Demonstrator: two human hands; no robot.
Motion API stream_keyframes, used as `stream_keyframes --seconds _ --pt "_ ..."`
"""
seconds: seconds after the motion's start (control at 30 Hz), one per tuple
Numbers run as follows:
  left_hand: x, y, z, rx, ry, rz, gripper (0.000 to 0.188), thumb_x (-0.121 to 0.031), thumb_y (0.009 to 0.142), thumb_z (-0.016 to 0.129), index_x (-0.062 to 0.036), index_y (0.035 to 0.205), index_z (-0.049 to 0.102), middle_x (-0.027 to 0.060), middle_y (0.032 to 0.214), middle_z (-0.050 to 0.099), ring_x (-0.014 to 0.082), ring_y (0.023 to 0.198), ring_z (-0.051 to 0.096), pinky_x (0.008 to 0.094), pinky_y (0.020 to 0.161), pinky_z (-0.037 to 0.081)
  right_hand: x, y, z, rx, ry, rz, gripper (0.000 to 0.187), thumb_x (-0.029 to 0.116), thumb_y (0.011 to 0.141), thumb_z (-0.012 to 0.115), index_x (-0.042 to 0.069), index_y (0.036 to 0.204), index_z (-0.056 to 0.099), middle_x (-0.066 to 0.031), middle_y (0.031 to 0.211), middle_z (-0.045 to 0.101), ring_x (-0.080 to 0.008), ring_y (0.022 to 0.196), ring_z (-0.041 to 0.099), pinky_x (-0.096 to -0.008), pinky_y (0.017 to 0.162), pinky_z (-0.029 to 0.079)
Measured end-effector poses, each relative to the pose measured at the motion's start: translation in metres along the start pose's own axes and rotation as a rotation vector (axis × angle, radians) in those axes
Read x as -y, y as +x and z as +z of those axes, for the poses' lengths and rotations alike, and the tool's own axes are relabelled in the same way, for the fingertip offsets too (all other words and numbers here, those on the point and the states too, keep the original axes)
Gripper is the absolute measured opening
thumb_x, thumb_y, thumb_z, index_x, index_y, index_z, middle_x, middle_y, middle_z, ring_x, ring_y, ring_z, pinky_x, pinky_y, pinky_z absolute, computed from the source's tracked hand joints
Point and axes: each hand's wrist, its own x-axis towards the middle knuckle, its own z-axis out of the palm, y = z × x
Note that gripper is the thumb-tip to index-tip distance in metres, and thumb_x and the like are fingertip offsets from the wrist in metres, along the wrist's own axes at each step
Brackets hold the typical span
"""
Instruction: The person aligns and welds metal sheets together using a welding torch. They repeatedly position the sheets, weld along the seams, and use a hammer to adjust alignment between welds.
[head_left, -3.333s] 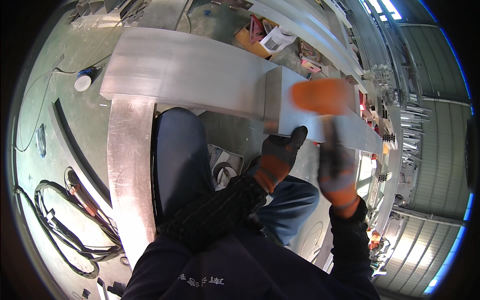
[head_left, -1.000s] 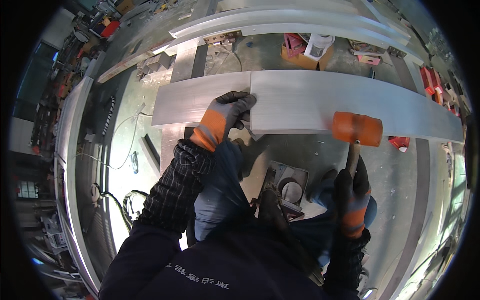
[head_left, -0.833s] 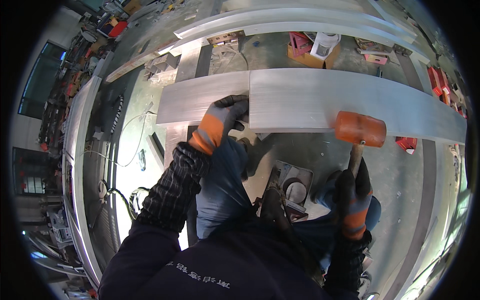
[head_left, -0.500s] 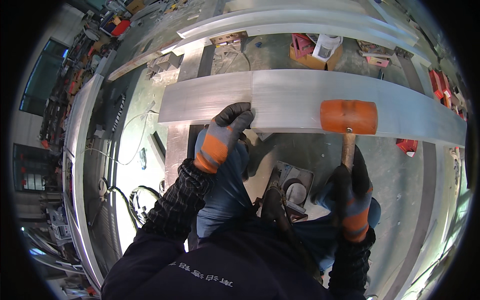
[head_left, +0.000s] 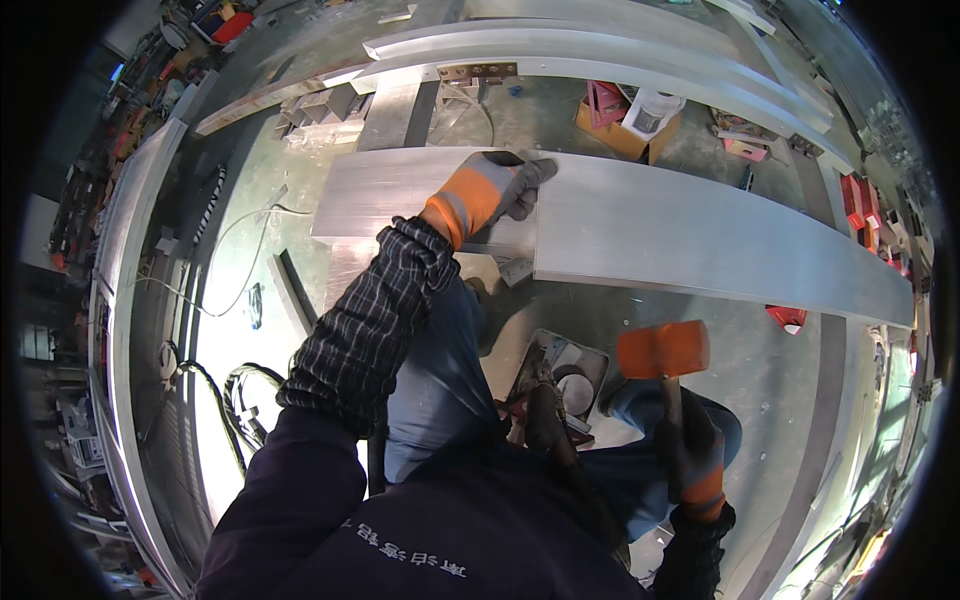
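Reference item: a wide brushed-metal beam (head_left: pixel 705 225), located across the front of the wearer. Its long axis runs left to right, its right portion appearing to curve toward the wearer; the wide lens may account for part of this bend.

Left hand (head_left: pixel 508 190): gloved, positioned at the beam's left end, close to the far corner. Index finger reaches out over that corner; the remaining fingers are curled. Whether they pinch the edge or merely rest against it cannot be told. This is the nearer hand, and the beam extends from it to the right.

Right hand (head_left: pixel 688 455): gloved, closed around the handle of an orange-headed mallet (head_left: pixel 662 350). The mallet head appears on the near side of the beam, clear of its near edge and right of its left end. Its handle points back toward the wearer, roughly crosswise to the beam's axis.

A shorter metal section (head_left: pixel 385 185) continues leftward from the beam's left end. The near edges are out of line: the beam's sits closer to the wearer. The contact between the two is partly covered by the left hand.

Also noted: a tool tray (head_left: pixel 604 358) on the beam's near side; a cardboard box (head_left: pixel 605 132) beyond its far edge.
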Motion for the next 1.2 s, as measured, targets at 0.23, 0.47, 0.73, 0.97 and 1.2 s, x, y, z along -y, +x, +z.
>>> stream_keyframes --seconds 0.23,0.47,0.73,0.97,1.2 --pt "0.004 0.006 -0.008 -0.003 -0.042 -0.014 0.042 -0.040 0.103 0.061 0.0006 0.095 0.069 0.0082 0.080 0.069 0.0169 0.067 0.064 0.0289 0.066 0.052 0.049 0.015 0.002 0.003 -0.133 -0.051 0.045 0.014 0.101 0.058 -0.004 0.142 0.056 -0.0089 0.090 0.068 -0.0161 0.073 0.063 -0.0318 0.066 0.053" --pt "0.037 -0.099 0.035 -0.391 -0.385 0.203 0.025 -0.015 0.099 0.072 -0.0010 0.119 0.070 0.0047 0.096 0.072 0.0105 0.085 0.067 0.0249 0.075 0.054 0.076 0.048 -0.012 0.125 -0.141 -0.114 0.046 0.013 0.102 0.056 -0.002 0.146 0.054 -0.0062 0.083 0.065 -0.0130 0.067 0.061 -0.0284 0.062 0.050" --pt "0.122 -0.163 0.025 -0.557 0.039 0.373 0.019 -0.005 0.101 0.067 -0.0008 0.119 0.069 0.0089 0.104 0.074 0.0159 0.095 0.070 0.0289 0.084 0.056 -0.062 0.059 0.028 0.519 -0.272 0.096 0.030 0.014 0.107 0.049 0.002 0.130 0.064 -0.0121 0.094 0.070 -0.0261 0.079 0.066 -0.0389 0.073 0.055" --pt "0.158 -0.157 0.024 -0.540 0.482 0.632 0.025 -0.006 0.096 0.070 -0.0036 0.121 0.070 0.0127 0.106 0.077 0.0253 0.094 0.076 0.0320 0.081 0.058 -0.302 0.083 0.166 0.995 -0.944 -0.355 0.033 0.017 0.096 0.054 0.003 0.123 0.067 -0.0199 0.105 0.073 -0.0381 0.093 0.072 -0.0473 0.081 0.056" --pt "0.186 -0.153 0.025 -0.558 0.517 0.704 0.029 -0.007 0.095 0.071 -0.0023 0.123 0.068 0.0136 0.109 0.077 0.0248 0.095 0.076 0.0318 0.084 0.058 -0.351 0.031 0.256 0.263 -0.728 0.200 0.063 0.029 0.094 0.056 -0.003 0.148 0.049 -0.0267 0.128 0.068 -0.0424 0.106 0.069 -0.0501 0.098 0.052"
